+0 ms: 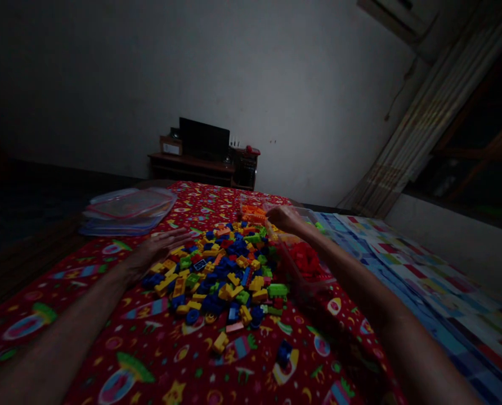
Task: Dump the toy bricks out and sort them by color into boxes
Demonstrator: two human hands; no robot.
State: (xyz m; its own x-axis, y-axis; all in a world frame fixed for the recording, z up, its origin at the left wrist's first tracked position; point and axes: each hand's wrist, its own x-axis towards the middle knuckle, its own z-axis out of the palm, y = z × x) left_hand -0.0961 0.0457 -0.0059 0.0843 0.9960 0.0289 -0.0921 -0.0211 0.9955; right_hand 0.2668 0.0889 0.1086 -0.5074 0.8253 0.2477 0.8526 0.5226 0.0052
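Note:
A heap of small plastic building bricks (pixel 228 270) in blue, yellow, green and orange lies on a red patterned cloth (pixel 158 360). My left hand (pixel 158 250) rests flat at the heap's left edge, fingers stretched out, holding nothing. My right hand (pixel 285 219) reaches to the far right of the heap, fingers curled down near a clear bag of orange bricks (pixel 253 214). What it grips is too dark to name. A clear bag of red bricks (pixel 305 260) lies just under my right forearm.
A stack of flat clear plastic bags (pixel 128 211) lies at the far left of the cloth. A blue and white patterned cloth (pixel 424 281) adjoins on the right. A low cabinet with a dark screen (pixel 204 140) stands against the far wall. The room is dim.

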